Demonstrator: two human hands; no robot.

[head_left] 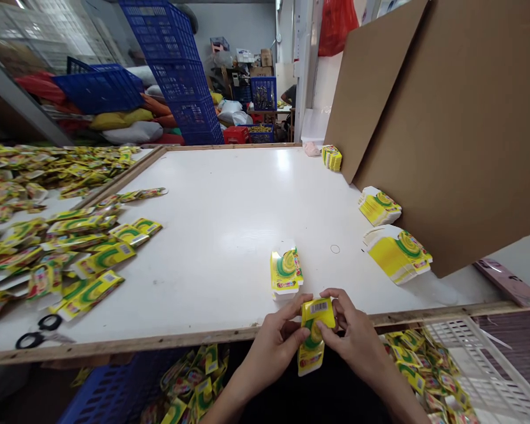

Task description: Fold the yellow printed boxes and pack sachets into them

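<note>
Both hands hold one yellow and green carton (313,344) over the table's front edge, its barcode end up and a flap hanging below. My left hand (279,335) pinches its left side between thumb and fingers. On its right side, my right hand (351,330) has the thumb pressed on the front and the fingers behind. Just beyond my hands, a small stack of flat cartons (286,270) lies on the white table (216,224).
More flat carton stacks (400,253) lean by brown cardboard sheets (459,129) at right. Cartons (95,259) are heaped at left near black-handled scissors (48,333). Below the edge are a blue crate (110,388) and a white crate (490,365). Blue crates (176,76) stand stacked behind.
</note>
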